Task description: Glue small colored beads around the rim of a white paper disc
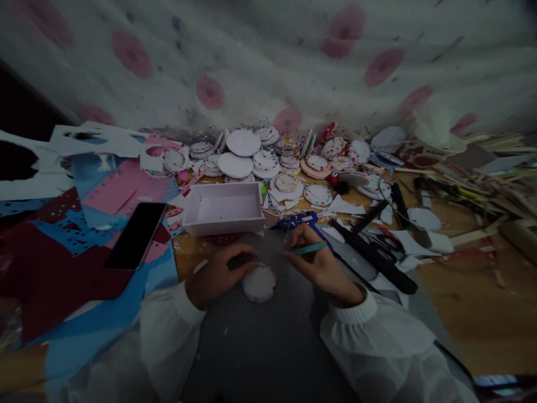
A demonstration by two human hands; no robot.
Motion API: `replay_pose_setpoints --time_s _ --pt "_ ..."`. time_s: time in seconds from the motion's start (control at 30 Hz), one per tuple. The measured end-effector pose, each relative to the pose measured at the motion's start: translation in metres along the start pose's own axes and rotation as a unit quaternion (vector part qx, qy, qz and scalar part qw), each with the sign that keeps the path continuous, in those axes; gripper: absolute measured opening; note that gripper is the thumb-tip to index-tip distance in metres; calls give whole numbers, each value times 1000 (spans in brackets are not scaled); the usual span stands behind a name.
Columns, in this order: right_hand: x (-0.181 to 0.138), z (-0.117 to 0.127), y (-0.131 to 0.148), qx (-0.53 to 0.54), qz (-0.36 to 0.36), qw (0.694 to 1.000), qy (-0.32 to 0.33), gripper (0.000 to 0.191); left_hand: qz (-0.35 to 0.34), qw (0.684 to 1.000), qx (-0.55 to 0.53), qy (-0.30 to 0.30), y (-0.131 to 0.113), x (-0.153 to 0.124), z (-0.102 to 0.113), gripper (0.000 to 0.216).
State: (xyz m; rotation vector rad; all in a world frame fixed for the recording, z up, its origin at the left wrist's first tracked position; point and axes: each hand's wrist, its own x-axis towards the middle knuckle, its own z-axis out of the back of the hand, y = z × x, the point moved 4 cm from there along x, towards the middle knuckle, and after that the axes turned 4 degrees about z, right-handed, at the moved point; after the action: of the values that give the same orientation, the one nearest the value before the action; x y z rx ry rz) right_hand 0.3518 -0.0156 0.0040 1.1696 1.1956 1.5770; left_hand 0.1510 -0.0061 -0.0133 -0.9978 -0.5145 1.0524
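My left hand (218, 274) rests on a grey mat (260, 336), its fingers curled over the upper edge of a small round white disc with coloured dots (259, 283). My right hand (319, 263) is closed around a thin teal tool (308, 248) that points left, just above and to the right of the disc. Both wrists are in white sleeves.
A white shallow box (224, 208) sits behind my hands, with a black phone (136, 235) to its left on pink and blue paper sheets. Several dotted discs (268, 157) are piled at the back. A blue glue gun (300, 221), black tools (373, 252) and wooden sticks (482, 190) lie to the right.
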Motion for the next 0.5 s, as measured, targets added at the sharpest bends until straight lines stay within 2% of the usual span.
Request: replay_pose_setpoints --time_s 0.2,0.5 --pt "0 -3 0 1 1 1000 24 19 26 1000 0 -9 0 1 1 16" --pt "0 -4 -2 -34 -4 999 34 17 16 1000 4 -5 -4 1 2 14"
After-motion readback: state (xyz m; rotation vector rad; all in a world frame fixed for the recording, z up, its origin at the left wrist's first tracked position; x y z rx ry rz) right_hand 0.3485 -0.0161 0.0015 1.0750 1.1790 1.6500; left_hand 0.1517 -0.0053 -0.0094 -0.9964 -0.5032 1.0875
